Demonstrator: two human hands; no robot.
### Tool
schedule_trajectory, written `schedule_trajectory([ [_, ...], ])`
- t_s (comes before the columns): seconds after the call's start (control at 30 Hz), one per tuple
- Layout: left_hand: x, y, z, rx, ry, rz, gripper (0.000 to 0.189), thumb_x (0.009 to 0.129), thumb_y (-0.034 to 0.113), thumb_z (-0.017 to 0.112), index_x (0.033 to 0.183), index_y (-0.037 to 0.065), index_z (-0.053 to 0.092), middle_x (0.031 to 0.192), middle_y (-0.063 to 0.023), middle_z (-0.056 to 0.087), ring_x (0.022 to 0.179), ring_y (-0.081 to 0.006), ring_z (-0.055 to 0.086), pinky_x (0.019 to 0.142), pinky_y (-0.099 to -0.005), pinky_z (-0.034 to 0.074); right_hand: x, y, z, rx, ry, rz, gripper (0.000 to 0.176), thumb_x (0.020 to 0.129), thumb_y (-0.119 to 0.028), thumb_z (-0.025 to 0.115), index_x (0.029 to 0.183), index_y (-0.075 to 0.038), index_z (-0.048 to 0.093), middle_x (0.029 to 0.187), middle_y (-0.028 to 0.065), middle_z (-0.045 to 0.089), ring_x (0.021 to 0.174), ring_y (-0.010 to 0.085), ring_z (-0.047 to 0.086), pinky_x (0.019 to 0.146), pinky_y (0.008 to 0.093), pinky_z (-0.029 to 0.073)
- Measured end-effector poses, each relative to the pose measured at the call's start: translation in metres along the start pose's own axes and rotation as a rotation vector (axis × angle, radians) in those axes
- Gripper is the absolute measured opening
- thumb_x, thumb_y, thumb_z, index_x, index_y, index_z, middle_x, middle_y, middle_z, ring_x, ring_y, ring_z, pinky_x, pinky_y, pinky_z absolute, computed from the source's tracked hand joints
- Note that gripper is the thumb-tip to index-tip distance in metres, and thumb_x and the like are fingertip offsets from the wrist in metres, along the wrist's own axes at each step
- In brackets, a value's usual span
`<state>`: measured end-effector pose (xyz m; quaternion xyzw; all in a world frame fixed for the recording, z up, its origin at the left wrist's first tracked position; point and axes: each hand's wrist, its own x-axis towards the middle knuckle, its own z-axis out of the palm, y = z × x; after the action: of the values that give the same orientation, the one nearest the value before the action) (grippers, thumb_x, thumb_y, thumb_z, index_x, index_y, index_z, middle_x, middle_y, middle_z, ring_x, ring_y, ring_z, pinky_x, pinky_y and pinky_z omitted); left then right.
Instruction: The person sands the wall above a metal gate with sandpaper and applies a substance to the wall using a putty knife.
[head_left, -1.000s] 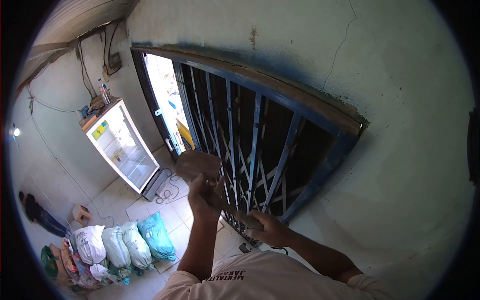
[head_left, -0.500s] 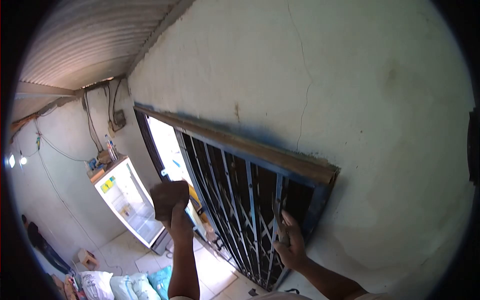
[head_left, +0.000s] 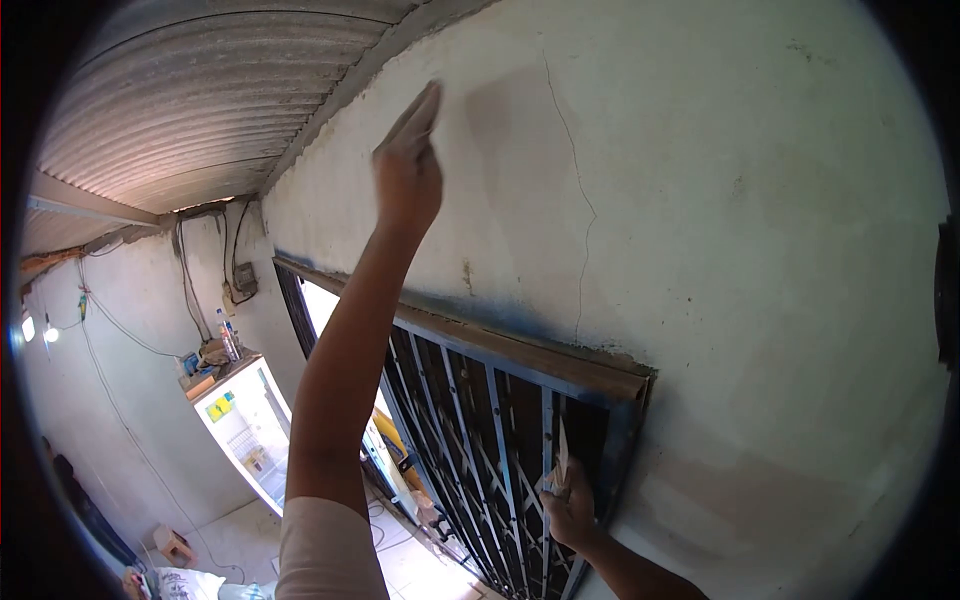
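Note:
High before the pale plastered wall [head_left: 690, 190], my left hand [head_left: 410, 190] grips a flat brown pad [head_left: 412, 120], blurred and seen nearly edge-on. A faint shadow falls on the wall to its right, near a thin vertical crack [head_left: 590, 210]. Lower right, my right hand [head_left: 570, 510] is closed around a putty knife [head_left: 562, 455], its narrow blade pointing up. That hand overlaps the dark folding metal gate [head_left: 490, 430] in this view.
A wooden lintel [head_left: 520, 340] runs above the gate. Corrugated roofing [head_left: 220, 100] slopes overhead at left. Below stand a glass-front display fridge [head_left: 245, 430] with bottles on top and white sacks [head_left: 190, 583] on the floor. A person [head_left: 85, 505] is at the far left.
My left hand has risen from in front of the doorway to the upper wall, carrying the brown pad. My right hand stays by the gate with the putty knife. The view has tilted upward.

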<state>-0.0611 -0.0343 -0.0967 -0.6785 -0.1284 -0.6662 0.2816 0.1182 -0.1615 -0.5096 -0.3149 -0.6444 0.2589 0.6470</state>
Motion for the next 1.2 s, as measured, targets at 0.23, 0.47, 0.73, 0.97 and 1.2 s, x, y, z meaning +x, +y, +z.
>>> schedule_trajectory([
  [0.23, 0.022, 0.036, 0.076, 0.069, -0.072, 0.16, 0.039, 0.098, 0.009, 0.051, 0.137, 0.002, 0.052, 0.147, -0.0192, 0.043, 0.14, -0.0349, 0.035, 0.116, -0.0386, 0.03, 0.0, -0.001, -0.006, -0.061, -0.05, -0.047, 0.043, 0.083, -0.008, 0.058, 0.124, 0.003, 0.049, 0.111, 0.0167, 0.052, 0.099, 0.0259, 0.052, 0.092, 0.0393, 0.04],
  [0.47, 0.059, -0.026, 0.065, 0.068, -0.005, -0.105, 0.039, 0.101, 0.024, 0.048, 0.132, 0.002, 0.056, 0.135, -0.0227, 0.054, 0.131, -0.0382, 0.046, 0.109, -0.0413, 0.039, 0.002, 0.017, 0.0, 0.03, -0.001, -0.097, 0.022, 0.087, -0.008, 0.054, 0.109, -0.002, 0.05, 0.094, 0.0056, 0.046, 0.077, 0.0124, 0.042, 0.072, 0.0285, 0.039],
  [0.73, 0.081, -0.082, 0.064, 0.08, 0.125, -0.221, 0.048, 0.098, 0.038, 0.052, 0.124, -0.002, 0.059, 0.109, -0.0269, 0.067, 0.107, -0.0417, 0.063, 0.092, -0.0444, 0.047, 0.007, 0.013, 0.005, 0.169, -0.052, -0.188, 0.025, 0.098, -0.007, 0.044, 0.122, 0.0, 0.046, 0.078, -0.0015, 0.03, 0.062, 0.0082, 0.026, 0.053, 0.0225, 0.03],
  [0.97, 0.068, -0.076, 0.069, 0.204, 0.044, -0.329, 0.049, 0.101, 0.033, 0.042, 0.136, -0.001, 0.051, 0.132, -0.0231, 0.058, 0.124, -0.0385, 0.053, 0.106, -0.0428, 0.04, 0.006, 0.011, 0.002, 0.014, -0.047, -0.239, 0.028, 0.098, -0.006, 0.045, 0.125, 0.0, 0.046, 0.079, -0.0018, 0.031, 0.06, 0.0079, 0.025, 0.052, 0.0228, 0.03],
  [1.2, 0.029, -0.031, 0.071, 0.076, -0.09, -0.274, 0.056, 0.104, 0.034, 0.034, 0.147, -0.002, 0.035, 0.155, -0.0298, 0.023, 0.145, -0.0447, 0.019, 0.119, -0.0463, 0.019, 0.005, 0.007, -0.001, -0.13, -0.074, -0.24, 0.025, 0.098, -0.006, 0.045, 0.123, -0.001, 0.046, 0.079, -0.0013, 0.029, 0.062, 0.0086, 0.025, 0.056, 0.0231, 0.032],
])
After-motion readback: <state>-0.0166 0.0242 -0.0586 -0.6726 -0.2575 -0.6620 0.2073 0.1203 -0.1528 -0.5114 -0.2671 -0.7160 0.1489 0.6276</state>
